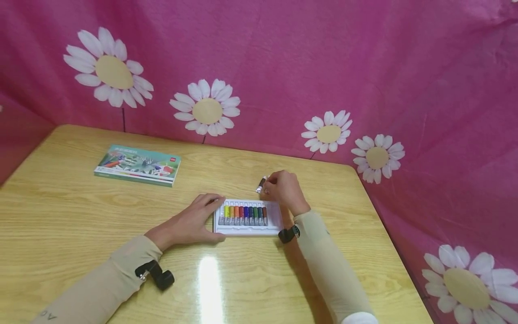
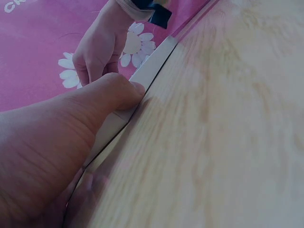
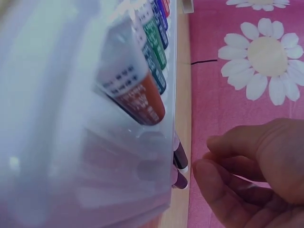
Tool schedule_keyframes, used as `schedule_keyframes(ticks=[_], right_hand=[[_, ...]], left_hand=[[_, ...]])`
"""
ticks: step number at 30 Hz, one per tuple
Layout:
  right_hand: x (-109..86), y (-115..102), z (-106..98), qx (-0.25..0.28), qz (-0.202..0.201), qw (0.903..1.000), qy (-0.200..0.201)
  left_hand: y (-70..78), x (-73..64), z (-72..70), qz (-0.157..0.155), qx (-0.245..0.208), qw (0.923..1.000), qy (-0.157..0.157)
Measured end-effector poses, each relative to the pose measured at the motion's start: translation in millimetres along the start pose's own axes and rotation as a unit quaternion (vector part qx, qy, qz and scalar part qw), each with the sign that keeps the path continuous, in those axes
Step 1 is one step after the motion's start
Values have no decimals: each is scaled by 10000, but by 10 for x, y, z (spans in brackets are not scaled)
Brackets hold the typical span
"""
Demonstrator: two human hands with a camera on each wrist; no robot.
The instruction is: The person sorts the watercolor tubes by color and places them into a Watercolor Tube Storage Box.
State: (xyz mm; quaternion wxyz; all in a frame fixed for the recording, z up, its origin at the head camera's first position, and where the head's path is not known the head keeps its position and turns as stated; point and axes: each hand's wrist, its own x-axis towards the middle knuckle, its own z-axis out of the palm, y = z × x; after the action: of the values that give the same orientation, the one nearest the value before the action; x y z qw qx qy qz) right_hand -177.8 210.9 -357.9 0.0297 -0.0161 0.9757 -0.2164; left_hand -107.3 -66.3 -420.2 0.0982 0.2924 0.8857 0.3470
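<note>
A white plastic tray point(image 1: 251, 231) holds a row of paint tubes point(image 1: 244, 215), from yellow at the left to brown at the right. My left hand point(image 1: 192, 223) grips the tray's left end, thumb along the front side and fingers at the back corner. In the left wrist view its thumb point(image 2: 118, 92) presses that white side. Behind the tray's right part, my right hand point(image 1: 286, 191) has loosely bent fingers beside dark paint tubes point(image 1: 261, 184) lying on the table. The right wrist view shows two dark tubes point(image 3: 179, 159) just off the fingertips, with nothing between thumb and forefinger.
A green illustrated box point(image 1: 137, 164) lies at the back left of the wooden table point(image 1: 121, 216). A pink cloth with white daisies point(image 1: 259, 67) hangs along the back and right edges. The tray's right end point(image 1: 275, 216) is bare.
</note>
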Motion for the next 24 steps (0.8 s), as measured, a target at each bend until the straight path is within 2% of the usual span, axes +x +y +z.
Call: schedule_keyframes(ticks=[8, 16, 24], right_hand=[[166, -8, 29, -101, 237, 9997, -39], [227, 0, 90, -54, 429, 9990, -61], [271, 3, 136, -91, 381, 9992, -75]], left_hand=[[-12, 1, 6, -45, 44, 10000, -24], [-5, 7, 13, -6, 38, 10000, -9], [-18, -2, 13, -10, 67, 10000, 22]])
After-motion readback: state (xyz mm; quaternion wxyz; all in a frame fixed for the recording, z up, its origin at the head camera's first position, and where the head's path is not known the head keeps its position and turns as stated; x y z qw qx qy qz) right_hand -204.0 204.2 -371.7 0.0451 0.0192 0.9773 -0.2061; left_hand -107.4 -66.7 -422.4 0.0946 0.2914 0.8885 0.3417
